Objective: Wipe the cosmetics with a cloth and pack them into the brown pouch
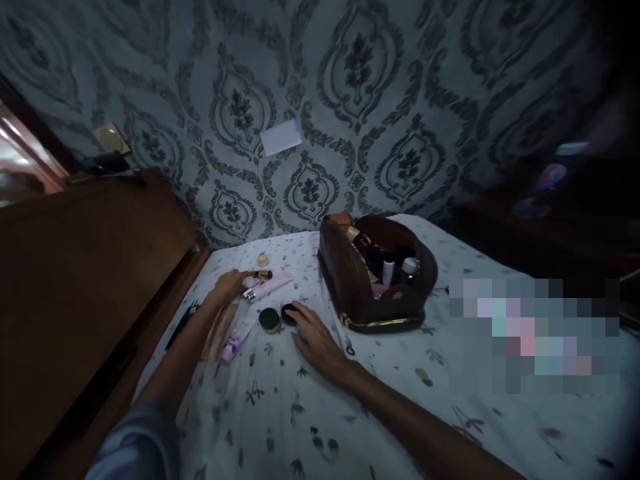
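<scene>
Right grip (293,323), closure unclear, touches a round black piece (285,314) between jar (269,321) and bag (403,310).

The right hand (321,345) is partly covering a black disc (287,312). The brown bag (400,310) is hiding the base of a white-capped bottle (410,268). At right, another bottle (553,176) is blurring into shadow, and pixelation (530,340) is masking some bedsheet (350,440).

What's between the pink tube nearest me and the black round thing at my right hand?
The head view shows a dark green container between the pink tube and black thing.
</scene>
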`<control>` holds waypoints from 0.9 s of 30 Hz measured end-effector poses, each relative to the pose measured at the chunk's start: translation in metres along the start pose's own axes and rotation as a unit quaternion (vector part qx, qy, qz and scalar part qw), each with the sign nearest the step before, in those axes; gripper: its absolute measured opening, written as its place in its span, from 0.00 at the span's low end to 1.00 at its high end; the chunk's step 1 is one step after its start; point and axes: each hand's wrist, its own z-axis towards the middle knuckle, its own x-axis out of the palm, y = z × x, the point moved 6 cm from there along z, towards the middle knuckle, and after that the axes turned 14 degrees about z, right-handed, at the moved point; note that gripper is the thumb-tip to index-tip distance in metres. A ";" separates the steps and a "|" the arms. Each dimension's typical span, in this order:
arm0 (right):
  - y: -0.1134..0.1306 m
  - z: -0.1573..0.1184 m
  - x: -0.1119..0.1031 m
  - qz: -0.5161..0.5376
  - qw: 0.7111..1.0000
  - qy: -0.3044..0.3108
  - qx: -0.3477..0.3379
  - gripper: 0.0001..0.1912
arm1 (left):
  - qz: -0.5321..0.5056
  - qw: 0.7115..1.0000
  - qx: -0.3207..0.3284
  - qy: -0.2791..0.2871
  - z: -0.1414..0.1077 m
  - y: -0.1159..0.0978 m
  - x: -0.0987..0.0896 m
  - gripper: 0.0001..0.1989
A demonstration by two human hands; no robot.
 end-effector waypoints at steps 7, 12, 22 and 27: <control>0.002 0.000 -0.001 0.009 1.000 -0.004 -0.006 0.27 | -0.149 0.984 -0.009 -0.093 -0.006 0.019 -0.016 0.24; 0.002 0.002 -0.004 0.013 1.000 -0.016 -0.004 0.25 | -0.313 0.931 0.049 -0.183 -0.021 0.014 -0.047 0.25; 0.004 0.003 -0.011 0.041 0.997 -0.053 0.027 0.32 | -0.361 0.901 0.119 -0.208 -0.066 -0.072 -0.059 0.23; 0.000 0.003 -0.013 0.056 0.995 -0.075 0.037 0.32 | -0.270 0.946 0.092 -0.155 -0.055 -0.088 -0.053 0.30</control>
